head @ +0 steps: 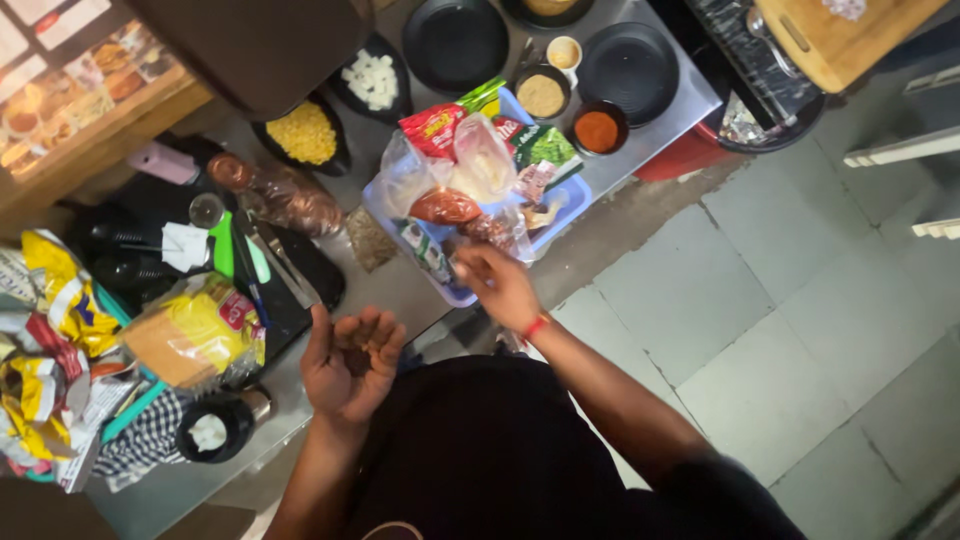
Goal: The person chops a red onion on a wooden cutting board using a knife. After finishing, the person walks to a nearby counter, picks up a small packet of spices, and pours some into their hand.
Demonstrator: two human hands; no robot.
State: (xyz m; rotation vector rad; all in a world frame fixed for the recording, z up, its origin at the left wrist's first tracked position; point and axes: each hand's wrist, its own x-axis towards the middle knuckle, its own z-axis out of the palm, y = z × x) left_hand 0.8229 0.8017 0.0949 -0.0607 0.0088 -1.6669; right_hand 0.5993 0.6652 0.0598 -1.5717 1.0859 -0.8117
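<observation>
Blue plastic tray (560, 222) on steel counter (395, 285), heaped with sealed packets: red one (432, 128), green one (548, 146), clear bags (480, 165), dark red pouch (443, 206). Right hand (500, 285) at tray's near edge, fingers bent and pinching a small clear packet (497, 232); red band at wrist. Left hand (350, 362) just off tray, palm up, fingers loosely curled, holding nothing, over counter beside black board (300, 270).

Around: two empty black plates (455, 42) (630, 70). Bowls counted: yellow kernels (303, 132), white cubes (372, 78), tan powder (541, 95), red powder (598, 130), one small cup of pale sauce (564, 52). Yellow packet (195, 335) and crumpled wrappers (45, 350) crowd left end. Wooden chopping board (840, 35) top right. Grey tiled floor (800, 300) below.
</observation>
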